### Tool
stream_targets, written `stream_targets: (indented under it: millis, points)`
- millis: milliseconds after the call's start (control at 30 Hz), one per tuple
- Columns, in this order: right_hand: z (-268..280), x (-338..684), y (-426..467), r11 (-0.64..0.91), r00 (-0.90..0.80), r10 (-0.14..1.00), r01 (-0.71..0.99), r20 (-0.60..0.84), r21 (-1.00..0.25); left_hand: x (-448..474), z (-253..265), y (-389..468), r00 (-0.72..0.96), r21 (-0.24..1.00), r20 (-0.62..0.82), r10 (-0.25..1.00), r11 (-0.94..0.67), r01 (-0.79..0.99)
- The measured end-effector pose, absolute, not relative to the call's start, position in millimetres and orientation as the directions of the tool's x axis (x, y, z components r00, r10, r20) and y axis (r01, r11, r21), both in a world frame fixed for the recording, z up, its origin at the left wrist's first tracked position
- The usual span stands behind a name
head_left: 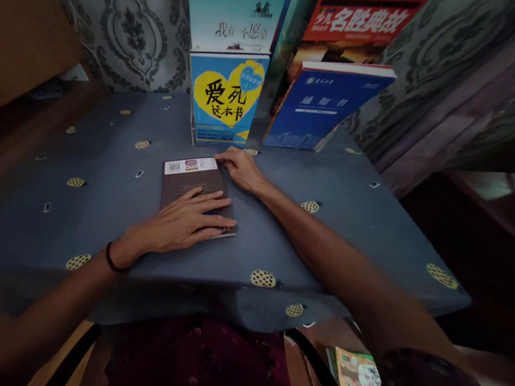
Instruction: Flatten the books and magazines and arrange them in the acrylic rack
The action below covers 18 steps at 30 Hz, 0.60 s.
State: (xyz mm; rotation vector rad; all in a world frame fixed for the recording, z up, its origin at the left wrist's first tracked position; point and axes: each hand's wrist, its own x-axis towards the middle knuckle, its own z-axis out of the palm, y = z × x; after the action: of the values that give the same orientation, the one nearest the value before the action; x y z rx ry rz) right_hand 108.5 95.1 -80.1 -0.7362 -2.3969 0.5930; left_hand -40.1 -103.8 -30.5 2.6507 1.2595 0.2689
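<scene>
A dark grey-brown book [178, 189] lies flat on the cloth-covered table, with a white strip and a barcode along its far edge. My left hand [183, 220] rests palm down across the book's near part, fingers stretched and slightly spread. At the far right corner, the bent fingers of my right hand [244, 171] pinch the edge of the same book. The undersides of those fingertips are hidden. Behind the hands stands a blue book with a yellow heart [226, 95], and to its right a dark blue book [315, 111] leans back.
A pale teal book [235, 15] and a red-topped book [360, 24] stand behind the front ones, against patterned curtain [133, 19]. The blue tablecloth [104, 215] carries pineapple prints. More books [357, 382] lie below, right of my lap. A brown wooden surface [16, 21] borders the left.
</scene>
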Motion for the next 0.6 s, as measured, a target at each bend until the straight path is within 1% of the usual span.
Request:
stream_targets:
  millis: [300,467,600]
  points:
    - [-84,109,100,0.765,-0.684,0.605,0.357,0.408,-0.536,-43,-31,-112,0.659,0.225,0.087,0.747,-0.659,0.718]
    - [-83,110,98,0.774,-0.692,0.595,0.355,0.409,-0.525,-37,-34,-122,0.621,0.183,0.116,0.775,-0.632,0.753]
    - [-81,110,96,0.773,-0.693,0.594,0.35,0.408,-0.53,-34,-33,-126,0.603,0.19,0.116,0.789,-0.613,0.767]
